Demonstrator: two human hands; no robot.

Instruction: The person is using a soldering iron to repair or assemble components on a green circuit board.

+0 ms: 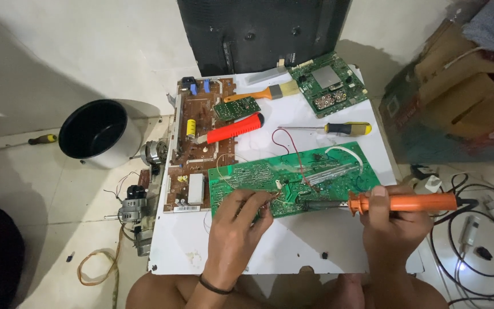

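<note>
A white flat panel (pixel 293 246) lies on a pale tiled floor (pixel 58 200), spread with circuit boards and tools, beside a black round pot (pixel 94 130) and a brown cardboard box (pixel 458 91). On it rests a large green circuit board (pixel 270 177). The left hand (pixel 236 229), fingers curled together, pinches a thin wire against the board's near edge. The right hand (pixel 393 226) is closed around an orange-handled soldering iron (pixel 401 202), its dark tip lying on the board.
</note>
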